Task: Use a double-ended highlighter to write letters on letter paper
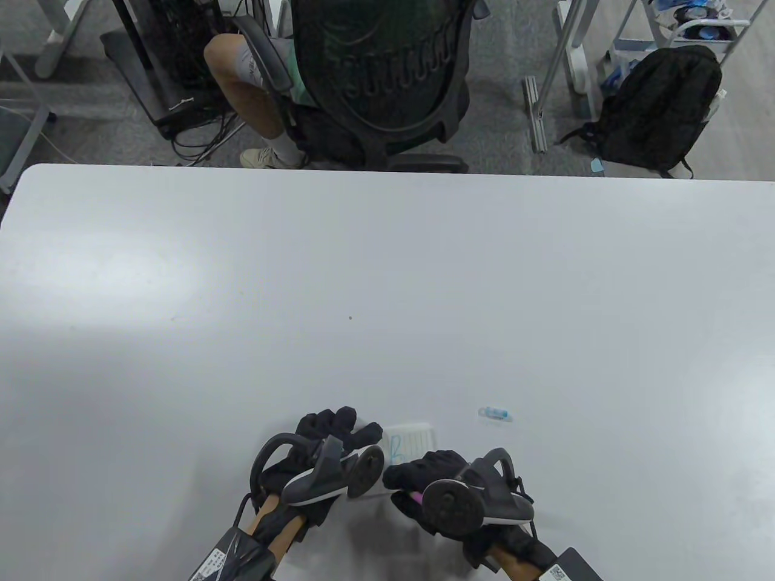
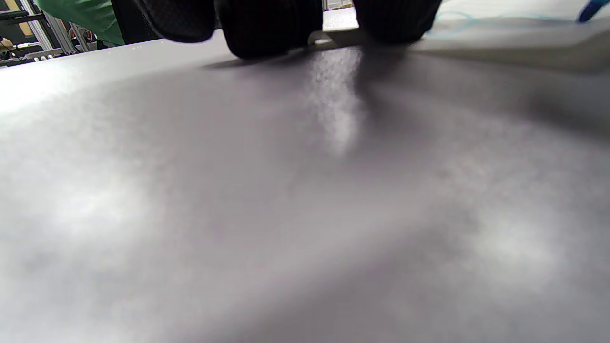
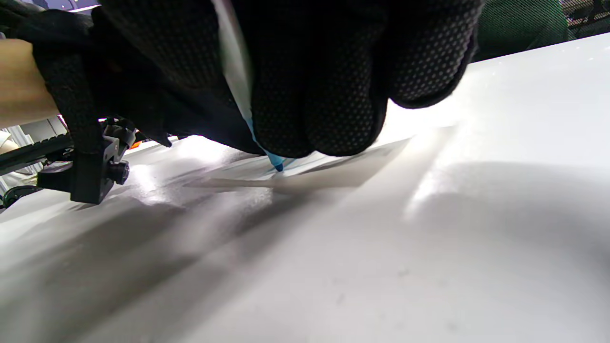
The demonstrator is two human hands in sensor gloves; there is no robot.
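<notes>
A small lined letter paper [image 1: 415, 437] lies near the table's front edge, with a blue mark [image 1: 396, 451] on its near left part. My left hand [image 1: 339, 423] rests on the paper's left edge, fingertips [image 2: 271, 28] pressing down. My right hand [image 1: 424, 471] grips the double-ended highlighter; its pink rear end [image 1: 416, 497] sticks out behind the fingers. In the right wrist view the fingers [image 3: 314, 95] curl round the white barrel [image 3: 233, 62] and the blue tip [image 3: 277, 165] touches the paper [image 3: 333, 176]. The paper [image 2: 500, 35] shows at the top right of the left wrist view.
A small blue cap [image 1: 495, 414] lies on the white table [image 1: 387, 290] to the right of the paper. Beyond the far edge a person sits in a black mesh chair [image 1: 381, 72], and a black backpack [image 1: 663, 112] stands on the floor.
</notes>
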